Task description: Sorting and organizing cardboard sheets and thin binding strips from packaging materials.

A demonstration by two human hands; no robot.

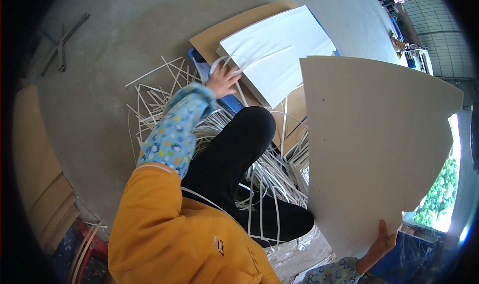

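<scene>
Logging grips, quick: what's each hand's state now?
Left hand: by blurred white strips; whether it grips them cannot be told.
Right hand: closed on a large pale sheet.

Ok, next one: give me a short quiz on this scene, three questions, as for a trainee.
1. Which hand grips the large grey board?
2. True or false: the white stack lies on brown card.
3. What colour are the loose strips heaped beside the black trouser leg?

Key:
1. The right hand.
2. True.
3. White.
</scene>
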